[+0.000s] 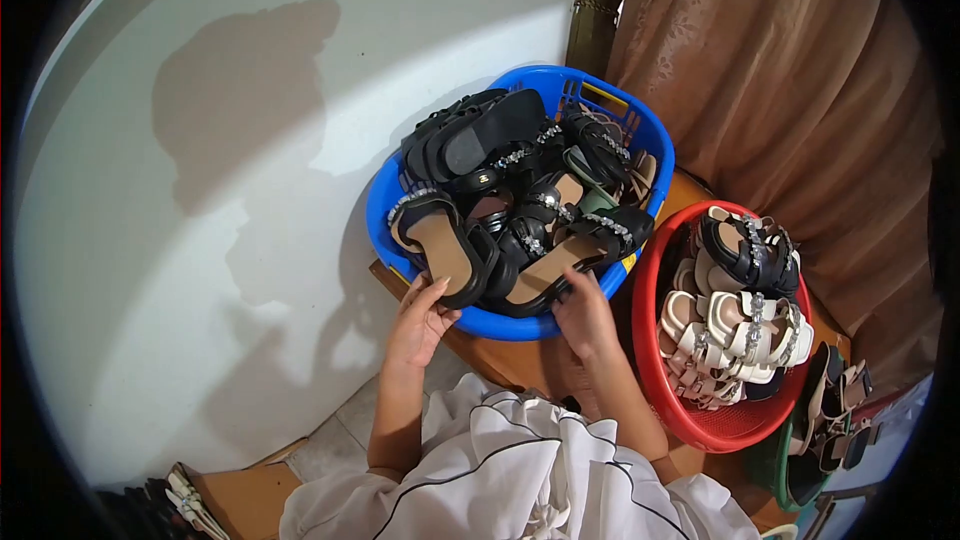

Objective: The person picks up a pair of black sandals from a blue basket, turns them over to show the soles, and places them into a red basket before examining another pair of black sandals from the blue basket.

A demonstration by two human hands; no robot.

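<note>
In the head view, my left hand (418,325) pinches the heel end of a black sandal (443,248) with a tan insole and a jewelled strap. My right hand (585,318) grips the heel side of a similar black sandal (548,274), whose beaded strap points up and to the right. Both sandals lie over the near rim of a blue plastic basket (655,130). Heaped behind them in the basket are several more black sandals (492,136), some with sparkling straps and one turned sole up. The undersides of my fingers are hidden.
Right of the blue basket, a red basket (648,360) holds several white sandals (745,325) and black ones. A green basket (775,465) with more footwear stands beyond it. A pale wall (200,320) borders the left, a brown curtain (800,90) the right. More shoes lie bottom left.
</note>
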